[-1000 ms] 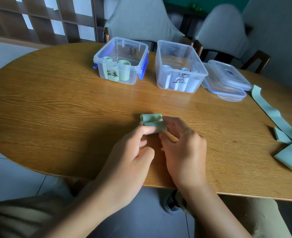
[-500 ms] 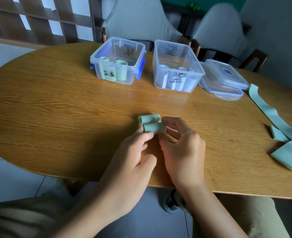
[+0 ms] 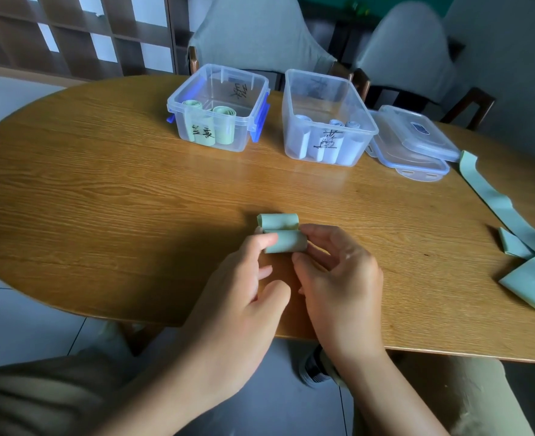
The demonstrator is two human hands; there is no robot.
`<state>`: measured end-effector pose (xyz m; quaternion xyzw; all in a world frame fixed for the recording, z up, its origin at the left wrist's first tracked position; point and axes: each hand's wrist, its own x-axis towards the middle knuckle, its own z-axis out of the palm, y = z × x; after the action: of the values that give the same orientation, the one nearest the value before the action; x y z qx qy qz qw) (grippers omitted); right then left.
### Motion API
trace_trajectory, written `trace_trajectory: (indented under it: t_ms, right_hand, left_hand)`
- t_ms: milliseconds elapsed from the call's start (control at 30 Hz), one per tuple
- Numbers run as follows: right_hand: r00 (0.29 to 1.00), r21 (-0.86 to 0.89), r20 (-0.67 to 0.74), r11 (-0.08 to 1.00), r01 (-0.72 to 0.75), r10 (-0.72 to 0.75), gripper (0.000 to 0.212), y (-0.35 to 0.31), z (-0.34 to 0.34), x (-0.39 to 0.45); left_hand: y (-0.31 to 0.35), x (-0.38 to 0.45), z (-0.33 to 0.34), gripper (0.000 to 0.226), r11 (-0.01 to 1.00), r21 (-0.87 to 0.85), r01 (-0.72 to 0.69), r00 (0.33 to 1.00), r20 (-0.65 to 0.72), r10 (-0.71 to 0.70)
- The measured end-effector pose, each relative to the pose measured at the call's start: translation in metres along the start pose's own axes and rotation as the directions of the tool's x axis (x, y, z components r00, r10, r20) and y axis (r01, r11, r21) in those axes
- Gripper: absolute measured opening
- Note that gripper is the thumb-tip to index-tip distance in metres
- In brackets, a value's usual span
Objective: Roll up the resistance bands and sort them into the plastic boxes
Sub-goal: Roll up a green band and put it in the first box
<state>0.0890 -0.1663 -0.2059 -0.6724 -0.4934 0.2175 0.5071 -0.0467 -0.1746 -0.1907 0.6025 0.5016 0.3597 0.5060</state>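
Wooden oval table (image 3: 102,196) over grey floor tiles; both hands, left (image 3: 237,297) and right (image 3: 338,278), pinch a green band (image 3: 283,236) before two plastic boxes (image 3: 219,108).

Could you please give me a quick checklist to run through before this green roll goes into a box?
1. Both hands on the green band: left hand and right hand pinch its ends, ok.
2. Fully rolled: a loose curl sits behind the roll, not ok.
3. Green-roll box open: ok.
4. Room inside it: two rolls, floor space free, ok.
5. Path to the box: bare table, ok.
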Motion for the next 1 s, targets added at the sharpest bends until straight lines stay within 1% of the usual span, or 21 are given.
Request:
trace_trajectory:
  t_ms: [133,267,300,400,500,533,600,667,800,900,933,1000]
  right_hand:
    - [0.997,-0.089,-0.005,0.993,0.073,-0.074,0.033,0.001,0.000,-0.006]
    - [0.980,-0.270,0.021,0.943,0.196,-0.198,0.033,0.003,0.001,-0.007]
    - [0.973,-0.309,0.029,0.924,0.225,-0.227,0.034,0.003,0.001,-0.006]
    - [0.949,-0.393,0.108,0.864,0.314,-0.296,0.045,0.006,0.004,-0.005]
    - [0.939,-0.456,0.189,0.821,0.344,-0.289,0.053,0.008,0.006,-0.004]
    - [0.938,-0.473,0.202,0.810,0.346,-0.283,0.055,0.008,0.006,-0.004]
    - [0.936,-0.479,0.201,0.805,0.350,-0.288,0.057,0.008,0.006,-0.005]
    - [0.930,-0.451,0.182,0.813,0.369,-0.320,0.055,0.008,0.006,-0.006]
    - [0.896,-0.441,0.220,0.780,0.445,-0.387,0.050,0.011,0.007,-0.008]
    - [0.894,-0.488,0.259,0.749,0.449,-0.367,0.052,0.012,0.009,-0.005]
    - [0.893,-0.502,0.271,0.739,0.449,-0.359,0.053,0.011,0.010,-0.003]
    - [0.890,-0.515,0.294,0.726,0.455,-0.349,0.055,0.009,0.011,0.000]
  left_hand:
    - [0.001,-0.004,0.002,0.066,0.999,0.045,-0.017,1.000,-0.025,0.018]
    - [0.002,-0.001,0.001,0.051,0.996,0.081,-0.041,0.997,-0.064,0.046]
    - [0.003,-0.001,0.001,0.052,0.994,0.106,-0.039,0.997,-0.065,0.046]
    - [0.004,-0.001,0.002,0.058,0.978,0.200,-0.066,0.997,-0.029,0.074]
    - [0.006,0.001,0.002,0.057,0.969,0.229,-0.091,0.996,0.023,0.088]
    - [0.004,0.003,0.001,0.057,0.953,0.284,-0.109,0.994,0.026,0.105]
    - [-0.003,0.009,-0.003,0.072,0.881,0.448,-0.152,0.986,0.011,0.164]
    - [-0.010,0.016,-0.008,0.081,0.817,0.554,-0.160,0.982,0.004,0.189]
    - [-0.011,0.025,-0.016,0.079,0.765,0.623,-0.163,0.980,0.013,0.198]
    - [-0.006,0.030,-0.020,0.066,0.763,0.633,-0.131,0.988,0.020,0.153]
    - [-0.004,0.033,-0.021,0.064,0.765,0.631,-0.127,0.990,0.030,0.140]
    - [-0.003,0.040,-0.024,0.068,0.739,0.660,-0.133,0.989,0.035,0.147]
